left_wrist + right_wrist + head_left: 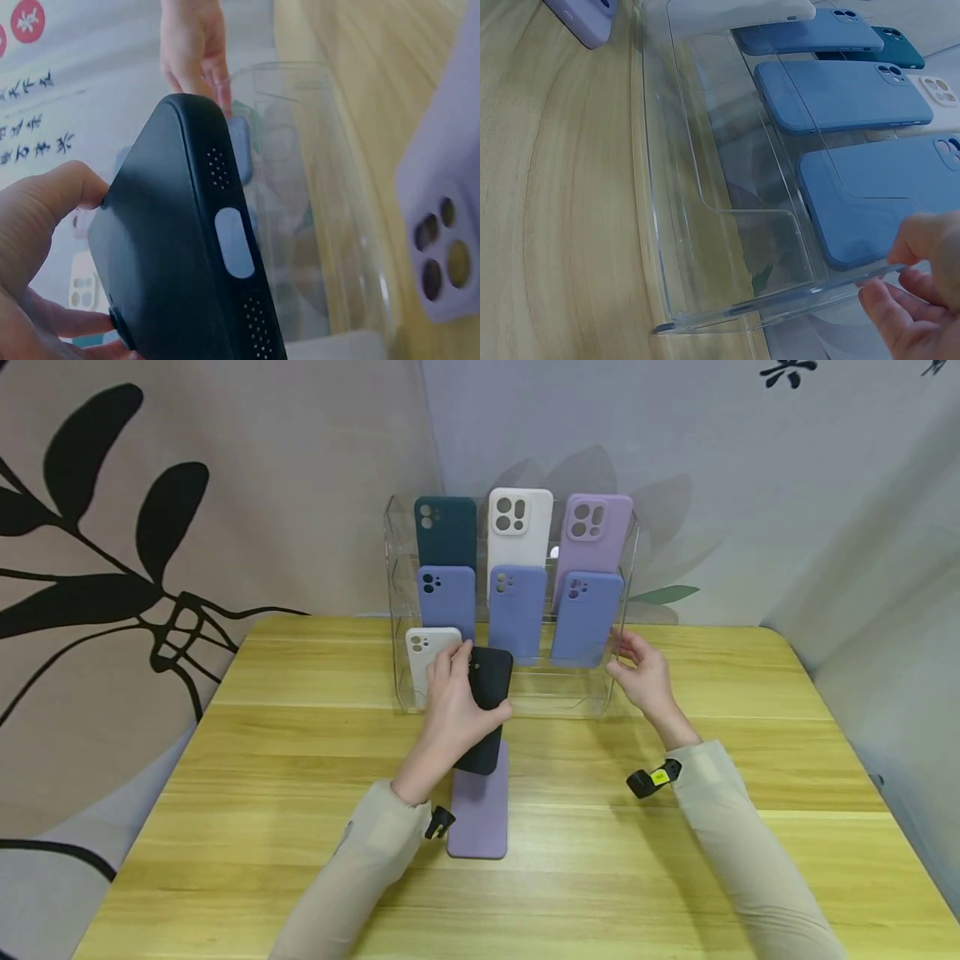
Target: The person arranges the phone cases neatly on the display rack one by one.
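Note:
My left hand point(453, 714) grips a black phone case point(491, 681) by its edges, thumb on one side and fingertips on the other. That case is tilted in front of a clear tiered display rack point(555, 706), above a purple phone case point(478, 818) lying on the table. In the left wrist view its end edge shows a port slot and dotted speaker holes. My right hand point(647, 677) pinches the rack's right side wall between thumb and fingers, close to a blue phone case point(885, 195). On the front tier's left stands a white phone case point(422, 652).
Three blue cases stand on the middle tier, one of them in the centre point(517, 614). Behind are a dark green case point(446, 531), a white case point(534, 545) and a lilac case point(592, 556). The wooden table point(300, 827) meets a patterned backdrop behind the rack.

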The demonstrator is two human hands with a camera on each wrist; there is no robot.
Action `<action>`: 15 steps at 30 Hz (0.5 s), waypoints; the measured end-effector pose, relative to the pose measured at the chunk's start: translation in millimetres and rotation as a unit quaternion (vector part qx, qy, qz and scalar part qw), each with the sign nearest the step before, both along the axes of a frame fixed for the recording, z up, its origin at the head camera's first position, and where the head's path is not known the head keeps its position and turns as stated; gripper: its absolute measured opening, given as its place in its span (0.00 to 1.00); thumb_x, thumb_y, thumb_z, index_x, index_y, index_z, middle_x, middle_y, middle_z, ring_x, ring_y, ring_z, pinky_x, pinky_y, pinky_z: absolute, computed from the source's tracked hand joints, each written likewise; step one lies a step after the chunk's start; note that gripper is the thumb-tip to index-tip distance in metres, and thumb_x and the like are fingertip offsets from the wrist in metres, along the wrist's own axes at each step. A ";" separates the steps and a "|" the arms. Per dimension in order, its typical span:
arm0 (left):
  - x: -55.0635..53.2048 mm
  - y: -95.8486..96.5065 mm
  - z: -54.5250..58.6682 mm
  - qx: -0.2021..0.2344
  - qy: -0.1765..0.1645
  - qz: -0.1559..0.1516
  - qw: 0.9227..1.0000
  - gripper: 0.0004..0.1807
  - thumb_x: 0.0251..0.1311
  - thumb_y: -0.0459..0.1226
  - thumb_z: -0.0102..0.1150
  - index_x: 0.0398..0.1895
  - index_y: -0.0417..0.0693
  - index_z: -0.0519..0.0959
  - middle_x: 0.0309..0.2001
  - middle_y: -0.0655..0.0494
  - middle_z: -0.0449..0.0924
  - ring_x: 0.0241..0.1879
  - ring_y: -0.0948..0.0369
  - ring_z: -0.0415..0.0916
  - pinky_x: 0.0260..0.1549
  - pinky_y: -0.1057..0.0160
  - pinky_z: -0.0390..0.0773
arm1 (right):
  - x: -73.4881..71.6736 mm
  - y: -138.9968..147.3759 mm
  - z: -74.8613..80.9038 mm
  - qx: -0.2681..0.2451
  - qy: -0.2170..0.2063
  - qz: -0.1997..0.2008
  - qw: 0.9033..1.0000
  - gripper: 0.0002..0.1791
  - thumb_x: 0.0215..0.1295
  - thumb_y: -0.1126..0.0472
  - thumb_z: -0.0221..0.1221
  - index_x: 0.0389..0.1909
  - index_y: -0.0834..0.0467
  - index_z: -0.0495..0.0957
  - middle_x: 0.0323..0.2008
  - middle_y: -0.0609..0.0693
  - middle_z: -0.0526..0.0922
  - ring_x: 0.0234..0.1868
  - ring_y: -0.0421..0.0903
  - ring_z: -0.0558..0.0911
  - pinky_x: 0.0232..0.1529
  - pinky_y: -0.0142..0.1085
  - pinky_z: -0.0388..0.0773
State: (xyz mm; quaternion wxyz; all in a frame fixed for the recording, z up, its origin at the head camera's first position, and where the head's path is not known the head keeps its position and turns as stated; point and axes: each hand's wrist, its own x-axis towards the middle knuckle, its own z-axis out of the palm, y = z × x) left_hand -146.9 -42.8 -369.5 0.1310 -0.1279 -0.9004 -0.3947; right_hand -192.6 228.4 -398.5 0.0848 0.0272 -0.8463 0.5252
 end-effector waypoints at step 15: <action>-32.9 32.1 9.0 0.041 0.152 0.014 0.987 0.43 0.43 0.39 0.69 0.63 0.33 0.63 0.61 0.37 0.57 0.55 0.43 0.57 0.52 0.48 0.69 | -8.5 7.4 -14.8 -0.002 -0.013 -0.002 1.000 0.29 0.58 0.74 0.49 0.63 0.69 0.64 0.58 0.66 0.71 0.57 0.58 0.72 0.57 0.48 0.72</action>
